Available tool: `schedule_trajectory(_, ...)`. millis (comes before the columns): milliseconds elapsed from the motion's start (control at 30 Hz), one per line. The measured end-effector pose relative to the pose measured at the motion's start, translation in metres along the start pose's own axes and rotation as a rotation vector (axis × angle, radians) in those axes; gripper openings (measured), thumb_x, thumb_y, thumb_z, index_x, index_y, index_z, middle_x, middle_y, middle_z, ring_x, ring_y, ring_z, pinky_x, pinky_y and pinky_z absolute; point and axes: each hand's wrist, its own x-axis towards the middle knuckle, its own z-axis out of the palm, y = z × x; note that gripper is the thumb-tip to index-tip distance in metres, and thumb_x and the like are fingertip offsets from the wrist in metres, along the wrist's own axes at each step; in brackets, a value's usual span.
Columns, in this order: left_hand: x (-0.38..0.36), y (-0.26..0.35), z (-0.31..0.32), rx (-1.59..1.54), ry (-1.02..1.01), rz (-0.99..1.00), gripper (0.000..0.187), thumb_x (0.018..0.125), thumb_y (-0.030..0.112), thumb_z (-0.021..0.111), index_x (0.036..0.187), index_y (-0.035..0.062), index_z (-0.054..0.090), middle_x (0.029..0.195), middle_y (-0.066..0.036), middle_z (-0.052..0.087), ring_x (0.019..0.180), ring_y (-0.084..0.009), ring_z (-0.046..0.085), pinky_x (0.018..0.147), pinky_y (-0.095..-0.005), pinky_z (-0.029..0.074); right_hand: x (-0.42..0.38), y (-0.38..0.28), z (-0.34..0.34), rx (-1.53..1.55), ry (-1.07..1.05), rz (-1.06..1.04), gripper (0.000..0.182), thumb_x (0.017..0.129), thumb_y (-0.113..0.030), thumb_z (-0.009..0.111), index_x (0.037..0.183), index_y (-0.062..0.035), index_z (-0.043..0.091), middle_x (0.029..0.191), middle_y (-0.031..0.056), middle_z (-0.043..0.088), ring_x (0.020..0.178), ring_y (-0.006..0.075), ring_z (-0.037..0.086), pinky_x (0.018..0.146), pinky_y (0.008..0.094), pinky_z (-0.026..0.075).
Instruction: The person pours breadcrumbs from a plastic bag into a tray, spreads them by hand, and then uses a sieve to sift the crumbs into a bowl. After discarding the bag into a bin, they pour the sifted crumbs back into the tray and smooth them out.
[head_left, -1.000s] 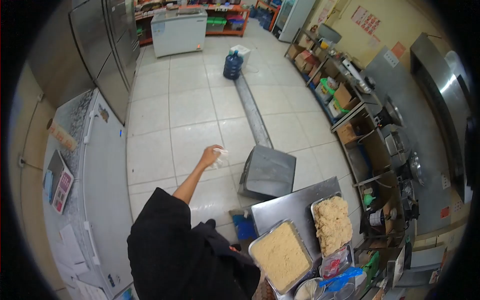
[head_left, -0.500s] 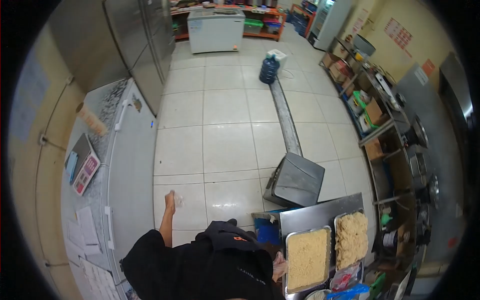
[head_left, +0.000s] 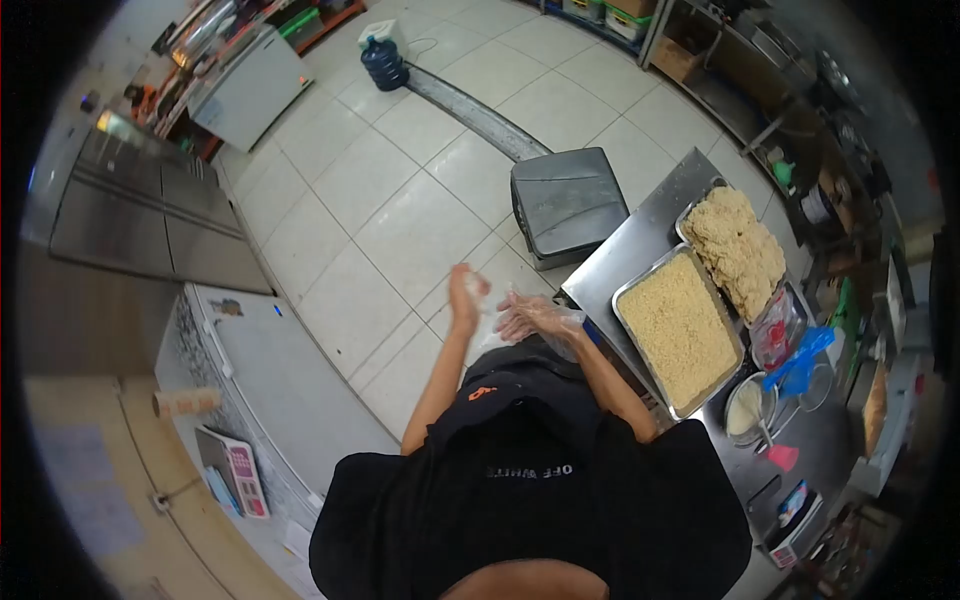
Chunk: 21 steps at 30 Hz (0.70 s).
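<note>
My left hand (head_left: 464, 298) is raised in front of my body, fingers curled, with a small bit of crumpled clear plastic (head_left: 479, 288) at them. Just to its right, my right hand (head_left: 535, 316) wears a loose clear plastic glove. Its fingers are spread and point toward the left hand, holding nothing that I can see. Nearest the right hand, on the steel table (head_left: 640, 235), lies a metal tray (head_left: 640, 340) filled level with pale crumbs. Behind it, a second tray carries a heap of crumb-coated pieces (head_left: 735, 240).
A grey lidded bin (head_left: 570, 205) stands at the table's far left corner. On the table are a blue plastic bag (head_left: 803, 358), a bowl (head_left: 745, 412) and a pink-handled utensil (head_left: 783, 457). Left are a white chest freezer (head_left: 270, 350) and a scale (head_left: 240, 478). A blue water jug (head_left: 384, 65) stands on the floor.
My view has turned toward the table on the right. My right hand has left the crumb tray's edge, and both hands have come close together in front of my body.
</note>
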Motion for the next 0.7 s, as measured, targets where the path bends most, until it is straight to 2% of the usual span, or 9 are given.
schedule_trajectory(100,0.009,-0.028,0.055,0.494,-0.220,0.170,0.023,0.093,0.027,0.044,0.096,0.0070,0.054,0.077,-0.004,0.055,0.066,-0.0109,0.052,0.060,-0.0240,0.043,0.013,0.027,-0.030,-0.039,0.127,-0.397,0.043,0.095,-0.037,0.046,0.107,0.0036,0.051,0.083,0.0160,0.064,0.070,0.0223,0.066,0.066,0.0306,0.056)
schedule_trajectory(133,0.020,-0.048,0.057,0.602,-0.356,0.331,0.024,0.093,0.026,0.045,0.099,0.0055,0.055,0.084,-0.004,0.057,0.072,-0.0100,0.053,0.065,-0.0225,0.043,0.005,0.018,-0.039,0.082,0.196,-0.272,0.040,0.095,-0.034,0.048,0.107,0.0035,0.051,0.086,0.0145,0.063,0.078,0.0210,0.066,0.071,0.0309,0.055)
schedule_trajectory(233,0.004,-0.060,0.088,0.713,-0.554,-0.100,0.024,0.091,0.024,0.049,0.104,0.0053,0.055,0.093,-0.003,0.058,0.081,-0.0096,0.053,0.069,-0.0226,0.043,-0.017,0.012,-0.054,0.196,0.482,-0.377,0.035,0.095,-0.032,0.048,0.103,0.0023,0.051,0.087,0.0134,0.063,0.085,0.0199,0.064,0.077,0.0309,0.053)
schedule_trajectory(267,0.006,-0.076,0.092,0.622,-0.567,-0.095,0.025,0.090,0.026,0.052,0.097,0.0045,0.060,0.081,-0.004,0.060,0.074,-0.0091,0.053,0.065,-0.0247,0.044,-0.023,0.018,-0.064,0.196,0.540,-0.324,0.035,0.095,-0.032,0.047,0.102,0.0012,0.052,0.091,0.0140,0.062,0.088,0.0193,0.062,0.078,0.0300,0.052)
schedule_trajectory(400,0.072,-0.108,0.083,1.299,-0.745,-0.018,0.033,0.090,0.025,0.050,0.071,0.0012,0.061,0.057,-0.006,0.057,0.053,-0.0148,0.053,0.051,-0.0292,0.043,-0.004,0.097,-0.106,0.095,0.860,-0.589,0.021,0.097,-0.024,0.046,0.100,-0.0047,0.054,0.089,0.0021,0.061,0.075,0.0114,0.060,0.064,0.0234,0.047)
schedule_trajectory(467,0.124,-0.131,0.070,1.295,-0.672,-0.214,0.037,0.090,0.023,0.050,0.061,0.0016,0.057,0.052,-0.009,0.055,0.044,-0.0157,0.050,0.041,-0.0301,0.038,0.001,0.086,-0.112,-0.471,1.163,-0.282,0.023,0.094,-0.025,0.047,0.103,-0.0045,0.052,0.095,0.0086,0.061,0.088,0.0230,0.059,0.075,0.0342,0.047)
schedule_trajectory(533,0.165,-0.137,0.068,1.130,-0.492,-0.552,0.037,0.089,0.022,0.050,0.058,0.0032,0.054,0.053,-0.010,0.057,0.041,-0.0150,0.047,0.035,-0.0295,0.032,0.040,0.120,-0.144,-0.393,1.115,-0.451,0.027,0.091,-0.031,0.047,0.104,-0.0084,0.056,0.103,0.0127,0.059,0.098,0.0336,0.055,0.087,0.0442,0.042)
schedule_trajectory(633,0.214,-0.129,0.071,1.149,-0.668,-0.706,0.041,0.090,0.027,0.053,0.054,0.0069,0.051,0.049,-0.007,0.052,0.038,-0.0101,0.040,0.033,-0.0255,0.026,0.007,0.078,-0.150,-1.068,1.055,-0.304,0.025,0.090,-0.030,0.049,0.102,-0.0125,0.061,0.104,0.0120,0.057,0.102,0.0309,0.053,0.088,0.0439,0.041)
schedule_trajectory(700,0.234,-0.121,0.078,1.273,-0.645,-0.724,0.041,0.089,0.031,0.056,0.056,0.0069,0.051,0.049,-0.004,0.049,0.037,-0.0089,0.038,0.033,-0.0244,0.025,0.016,0.086,-0.158,-1.213,1.224,-0.423,0.018,0.085,-0.024,0.056,0.097,-0.0134,0.065,0.095,0.0104,0.058,0.096,0.0291,0.054,0.082,0.0426,0.043)
